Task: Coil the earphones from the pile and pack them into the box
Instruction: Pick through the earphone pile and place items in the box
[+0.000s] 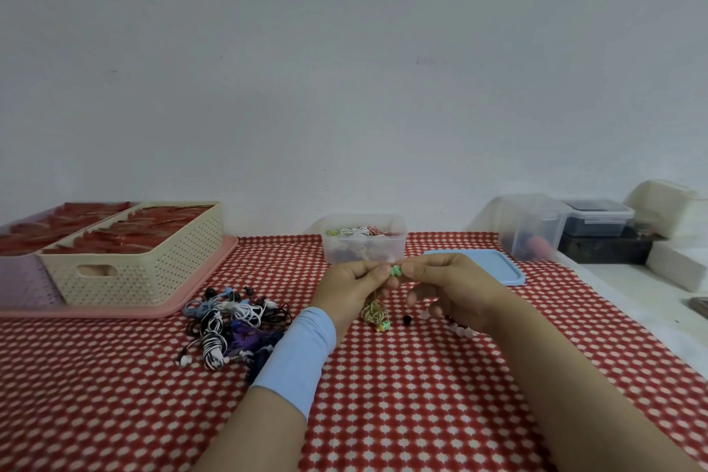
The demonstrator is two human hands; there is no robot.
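Both pinching green earbuds (395, 271) between left hand (354, 282) and right hand (448, 285), above the tablecloth, gold cord (374, 312) dangling half-bunched before the clear box (364, 243): likely to snag or unravel if tension slackens.

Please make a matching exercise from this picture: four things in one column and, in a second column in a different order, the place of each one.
Things
1. clear plastic box
2. flat blue lid
3. pile of tangled earphones
4. cream perforated basket

Places
A. on the pink tray at far left
B. on the tablecloth, left of the left hand
C. by the wall, behind both hands
D. flat on the tablecloth, behind the right hand

Pairs: 1-C, 2-D, 3-B, 4-A
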